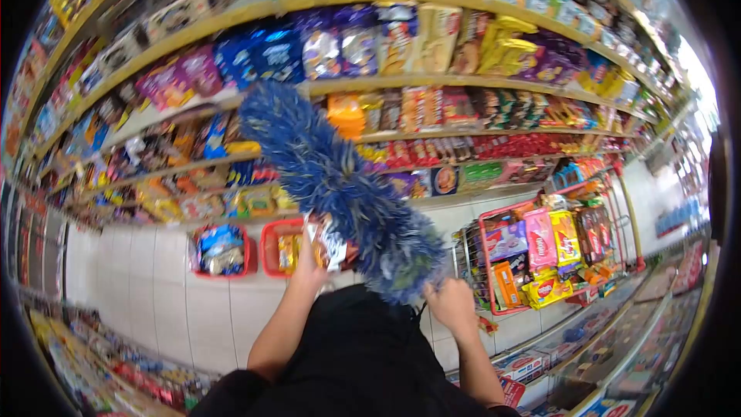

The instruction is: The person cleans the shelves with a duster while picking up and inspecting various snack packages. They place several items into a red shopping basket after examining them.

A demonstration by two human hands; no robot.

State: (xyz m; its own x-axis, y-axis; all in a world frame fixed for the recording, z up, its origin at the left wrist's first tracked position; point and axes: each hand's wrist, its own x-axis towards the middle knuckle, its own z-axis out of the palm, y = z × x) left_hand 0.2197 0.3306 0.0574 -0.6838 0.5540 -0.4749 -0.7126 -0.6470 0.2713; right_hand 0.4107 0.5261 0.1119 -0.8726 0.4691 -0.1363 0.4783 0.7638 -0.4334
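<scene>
A fluffy blue-grey duster (328, 166) slants across the middle of the view, from the shelf edge at upper left down to my right hand (454, 307). My right hand is closed at its lower end; the handle itself is hidden. My left hand (309, 269) grips a brown-and-white snack packet (330, 245), partly covered by the duster. Behind the duster's upper end are blue packets (270, 54) and an orange packet (345, 114) on the shelves.
Curved shelves with yellow edges (432, 81) carry rows of packaged sweets. A red-framed shopping cart (486, 262) full of packets stands at right. Two red baskets, one with blue and white packs (252, 255) and one with yellow packs (268, 251), sit on the tiled floor (166, 309).
</scene>
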